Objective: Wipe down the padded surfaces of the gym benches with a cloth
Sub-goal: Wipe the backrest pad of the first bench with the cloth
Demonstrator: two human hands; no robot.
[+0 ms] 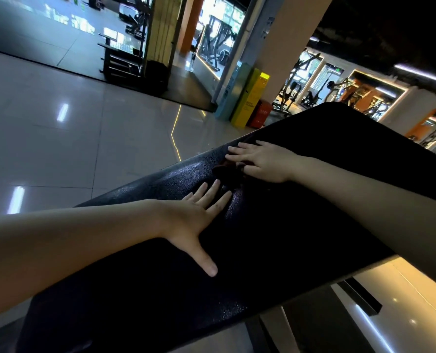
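Observation:
A long black padded bench (301, 225) runs diagonally from the lower left to the upper right. My left hand (194, 220) lies flat on the pad with fingers straight and thumb spread wide. My right hand (262, 159) presses flat with straight fingers on a small dark reddish cloth (228, 171), which bunches out from under the palm near the pad's far edge. Most of the cloth is hidden beneath that hand. The two hands lie close together, fingertips a short gap apart.
Glossy pale tile floor (71, 138) spreads to the left of the bench. A yellow and teal cabinet (247, 98) stands by a pillar beyond. Weight machines (293, 93) fill the far right; a black rack (125, 54) stands at the back.

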